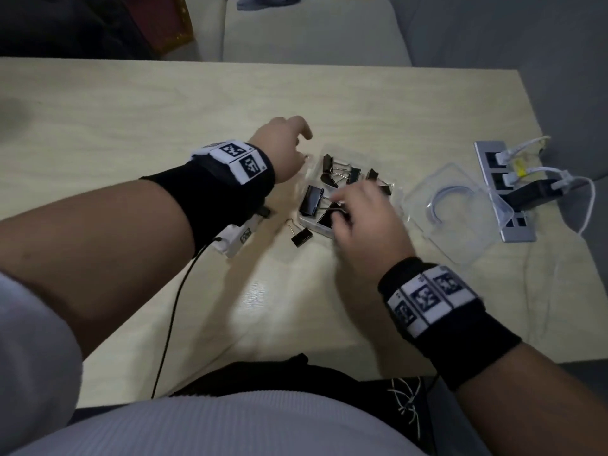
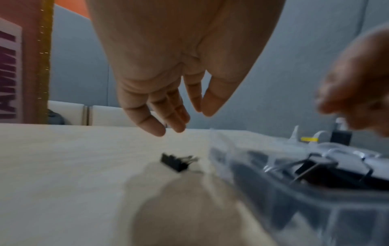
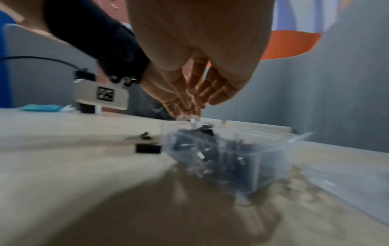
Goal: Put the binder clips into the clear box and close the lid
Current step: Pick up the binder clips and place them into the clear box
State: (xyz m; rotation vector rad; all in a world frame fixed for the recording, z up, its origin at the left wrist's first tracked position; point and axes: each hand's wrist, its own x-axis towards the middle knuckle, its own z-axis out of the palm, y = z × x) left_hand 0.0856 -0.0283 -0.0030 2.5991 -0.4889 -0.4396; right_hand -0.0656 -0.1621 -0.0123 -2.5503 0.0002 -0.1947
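A clear box (image 1: 399, 195) sits mid-table and holds several black binder clips (image 1: 312, 200). Its lid (image 1: 460, 232) lies swung open to the right. My right hand (image 1: 348, 209) hovers over the box's near side with its fingers (image 3: 212, 88) pointing down and holding nothing I can see. My left hand (image 1: 291, 143) hangs by the box's far left corner, its fingers (image 2: 151, 123) loose and empty. One binder clip (image 1: 301, 236) lies on the table left of the box's near corner. Another small clip (image 2: 175, 163) lies below my left hand.
A silver power strip (image 1: 518, 233) with white plugs and cables (image 1: 589, 209) lies right of the lid, near the table's right edge. A black cable (image 1: 171, 311) runs from my left wrist down to the front edge. A pale chair (image 1: 312, 31) stands behind the table.
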